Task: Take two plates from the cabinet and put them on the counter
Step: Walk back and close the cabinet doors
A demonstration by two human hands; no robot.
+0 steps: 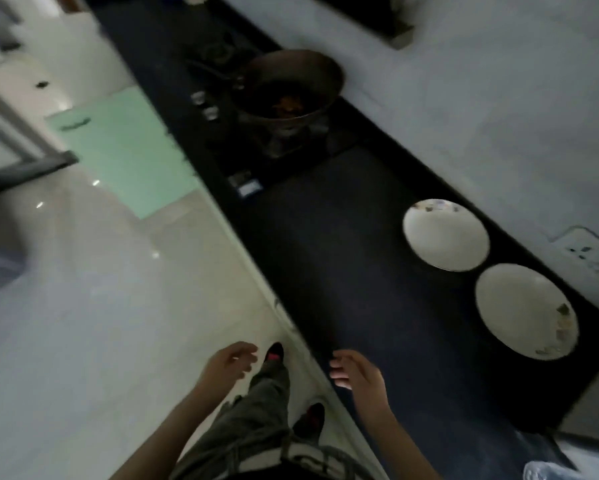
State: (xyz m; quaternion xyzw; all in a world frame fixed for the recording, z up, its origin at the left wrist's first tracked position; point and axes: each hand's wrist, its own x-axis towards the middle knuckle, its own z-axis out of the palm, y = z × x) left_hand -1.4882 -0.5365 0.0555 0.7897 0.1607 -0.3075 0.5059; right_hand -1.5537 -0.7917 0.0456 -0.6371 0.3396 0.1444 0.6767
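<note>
Two white plates lie flat on the dark counter (343, 271), side by side near the wall. The farther plate (445, 235) has a small pattern at its far rim. The nearer plate (526, 311) has a leafy pattern on its right side. My left hand (227, 365) hangs over the floor, fingers loosely curled and holding nothing. My right hand (358, 374) hovers over the counter's front edge, fingers apart and empty, well short of both plates. No cabinet is in view.
A dark wok (287, 88) with food in it sits on the gas stove (256, 140) farther along the counter. A wall socket (589, 252) is behind the plates. Pale tiled floor (83, 323) spreads to the left; my legs and shoes are below.
</note>
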